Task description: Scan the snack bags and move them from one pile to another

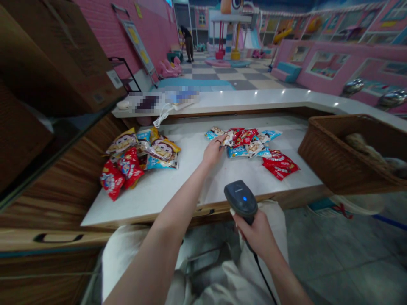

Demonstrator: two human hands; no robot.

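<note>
Right hand (257, 234) is wrapped round the scanner (241, 198); left hand (215, 152) has fingers on a bag (228, 139) on the counter (229, 178) (can't tell if it's pinched). Bag looks light, soft, slippery, probably crushable, so grab an edge. Lettering's unreadable.

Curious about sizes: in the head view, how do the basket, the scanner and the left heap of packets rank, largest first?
1. Basket, reaching the right edge
2. Heap of packets
3. Scanner, gripped by the right hand
</note>
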